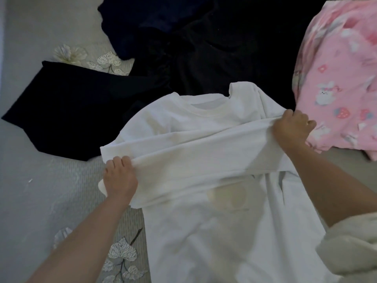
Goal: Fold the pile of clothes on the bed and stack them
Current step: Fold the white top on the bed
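Both hands grasp a raised fold of the white T-shirt: the left hand has its fingers curled over the fold's left end, and the right hand pinches its right end, knuckles up. The shirt lies on the bed, collar away from the person, its lower part running down to the bottom of the view. Its right edge lies just beside the pink printed garment, and the collar touches the heap of dark clothes behind it. Open grey bedding with a leaf pattern lies to the left of the shirt, below the dark cloth. The shirt is plain white, with a faint yellowish patch on the chest and a pale print showing through lower down.
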Demonstrator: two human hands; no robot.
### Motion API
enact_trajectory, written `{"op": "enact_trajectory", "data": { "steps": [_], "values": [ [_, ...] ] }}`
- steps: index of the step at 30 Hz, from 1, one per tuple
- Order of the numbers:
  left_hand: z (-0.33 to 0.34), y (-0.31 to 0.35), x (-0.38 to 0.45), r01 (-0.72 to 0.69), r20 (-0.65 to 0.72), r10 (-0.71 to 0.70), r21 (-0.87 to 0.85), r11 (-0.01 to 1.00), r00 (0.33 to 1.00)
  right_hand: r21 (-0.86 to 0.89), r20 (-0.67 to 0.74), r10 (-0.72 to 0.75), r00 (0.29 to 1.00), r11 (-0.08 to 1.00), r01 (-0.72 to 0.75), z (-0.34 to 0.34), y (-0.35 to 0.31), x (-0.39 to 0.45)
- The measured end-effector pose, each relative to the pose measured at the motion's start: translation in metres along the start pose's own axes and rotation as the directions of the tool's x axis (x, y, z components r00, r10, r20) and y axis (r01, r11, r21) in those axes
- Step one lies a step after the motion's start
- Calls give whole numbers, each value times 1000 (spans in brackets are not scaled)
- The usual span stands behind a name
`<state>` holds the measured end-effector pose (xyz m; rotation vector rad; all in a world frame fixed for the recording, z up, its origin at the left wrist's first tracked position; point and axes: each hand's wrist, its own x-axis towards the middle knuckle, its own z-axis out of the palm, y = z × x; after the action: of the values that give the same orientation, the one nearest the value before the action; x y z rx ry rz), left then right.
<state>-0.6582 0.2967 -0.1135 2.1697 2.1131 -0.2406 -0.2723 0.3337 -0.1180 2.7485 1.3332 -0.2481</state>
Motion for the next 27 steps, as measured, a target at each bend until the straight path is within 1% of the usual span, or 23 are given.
{"op": "enact_trajectory", "data": {
  "steps": [1, 3, 4, 5, 6, 7, 8, 9, 10, 11, 12, 13, 14, 15, 16, 17, 18, 19, 20, 21, 23, 25, 27],
  "values": [
    [3, -1, -2, 23, 51, -23, 0, 1000, 998, -59, 17, -17, 1000, 998, 18, 7, -1, -1],
    [8, -4, 0, 136, 139, -135, 0, 991, 981, -130, 51, -58, 997, 989, 64, 16, -1, -2],
    [10, -5, 1, 192, 153, -192, 10, 981, 970, -136, 58, -65, 996, 988, 72, 18, 0, -2],
    [8, -4, 0, 187, 153, -186, 6, 982, 971, -122, 51, -62, 997, 990, 68, 19, 2, -2],
    [8, 1, -2, 107, 141, -105, -7, 994, 984, -93, 38, -62, 997, 993, 65, 19, 4, -3],
    [6, 8, -4, -28, 110, 31, -31, 999, 993, -55, 28, -79, 996, 995, 80, 18, 6, -5],
    [7, 15, -7, -163, 92, 167, -48, 986, 982, -12, 20, -129, 991, 992, 129, 17, 9, -9],
    [7, 21, -9, -250, 85, 255, -60, 966, 963, 24, -8, -228, 974, 973, 228, 16, 11, -16],
    [9, 25, -9, -274, 116, 281, -72, 959, 953, 36, -46, -363, 931, 930, 365, 15, 14, -24],
    [11, 27, -8, -247, 126, 259, -106, 963, 957, 33, -75, -505, 860, 861, 508, 17, 16, -32],
    [14, 28, -6, -226, 152, 240, -106, 968, 959, 20, -87, -613, 785, 787, 616, 20, 19, -39],
    [17, 29, -6, -239, 145, 253, -112, 965, 956, 6, -75, -694, 716, 718, 696, 26, 22, -45],
    [24, 29, -8, -321, 130, 331, -89, 943, 935, 12, 10, -722, 692, 692, 722, 30, 26, -53],
    [31, 30, -9, -432, 120, 432, -27, 901, 894, 23, 84, -699, 710, 714, 700, 34, 31, -59],
    [33, 33, -11, -520, 138, 513, 19, 854, 847, 16, 170, -645, 745, 758, 653, 35, 38, -63],
    [35, 33, -12, -555, 175, 540, 47, 830, 823, -27, 196, -600, 776, 788, 615, 41, 44, -63],
    [38, 33, -12, -535, 221, 511, 63, 843, 831, -76, 275, -533, 800, 817, 571, 44, 49, -60],
    [42, 32, -15, -474, 260, 440, 84, 877, 860, -104, 353, -452, 820, 851, 514, 48, 56, -59],
    [44, 31, -16, -423, 304, 373, 117, 899, 877, -122, 404, -375, 835, 882, 455, 53, 63, -56],
    [45, 31, -16, -395, 326, 333, 147, 907, 885, -128, 425, -323, 846, 903, 410, 59, 69, -53],
    [49, 32, -15, -367, 321, 295, 194, 910, 900, -140, 441, -292, 849, 912, 386, 65, 77, -47],
    [55, 36, -10, -328, 339, 240, 232, 916, 910, -142, 414, -293, 862, 914, 379, 63, 85, -45],
    [56, 44, -14, -309, 376, 231, 162, 937, 897, -157, 368, -288, 884, 918, 364, 59, 96, -45]
  ]
}}
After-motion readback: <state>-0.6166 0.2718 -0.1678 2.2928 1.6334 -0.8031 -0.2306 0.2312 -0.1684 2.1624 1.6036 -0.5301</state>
